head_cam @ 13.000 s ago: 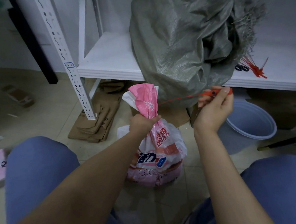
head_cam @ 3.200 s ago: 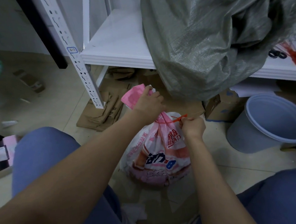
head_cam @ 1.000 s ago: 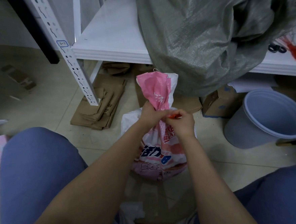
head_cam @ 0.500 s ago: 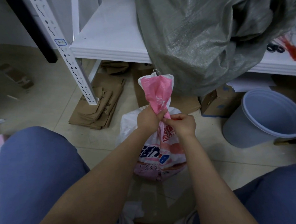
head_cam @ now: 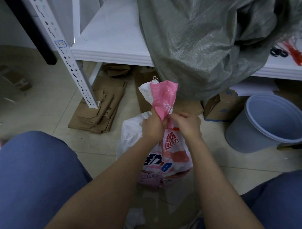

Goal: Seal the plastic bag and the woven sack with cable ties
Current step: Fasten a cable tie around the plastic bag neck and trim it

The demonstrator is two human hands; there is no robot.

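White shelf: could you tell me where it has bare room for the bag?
Bare: the left stretch of the white shelf, between the perforated upright and the woven sack. Crowded: its right end, where red cable ties and black rings lie.

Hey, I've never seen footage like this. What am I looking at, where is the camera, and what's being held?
There is no machine here. A person works with bare hands, and the single camera sits on their head, looking forward and down, so you see roughly what they see. The left hand grips the gathered neck of a pink and white plastic bag that stands on the tiled floor. The right hand has its fingers curled at the same neck; what they pinch is hidden. Above, a grey woven sack slumps on a white shelf, with loose red cable ties beside it. On the floor, flattened cardboard lies under the shelf and a grey bucket stands to the right.
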